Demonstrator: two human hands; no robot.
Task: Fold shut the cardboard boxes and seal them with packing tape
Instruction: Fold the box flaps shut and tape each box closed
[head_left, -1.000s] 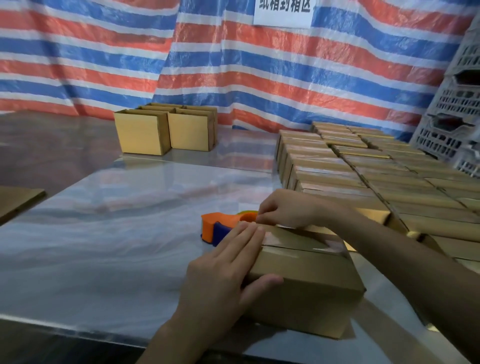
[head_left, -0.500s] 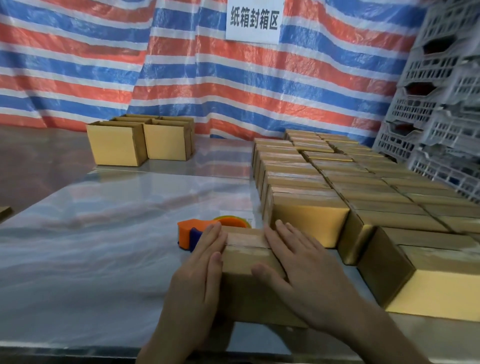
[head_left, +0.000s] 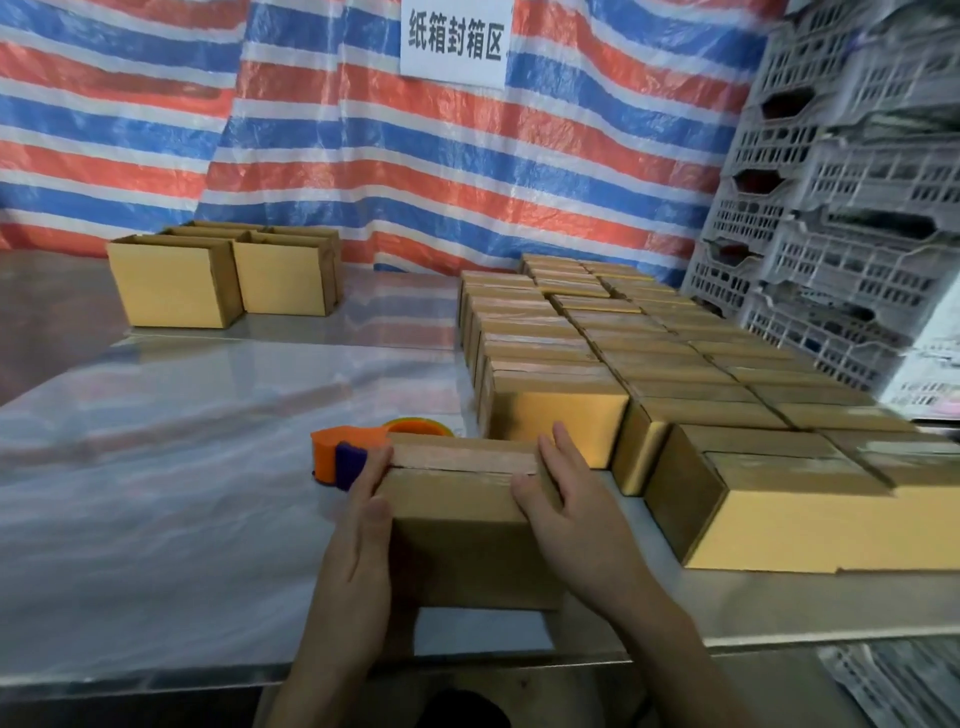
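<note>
Near table edge (head_left: 156, 670), taped box (head_left: 457, 525)

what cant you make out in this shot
Head view:
- Tape dispenser: partly hidden behind the box between the hands.
- That box's end faces: covered by the left hand and right hand.
- Open boxes at the far left: insides hidden by their own walls.
- Crates: cut off by the right edge.
</note>
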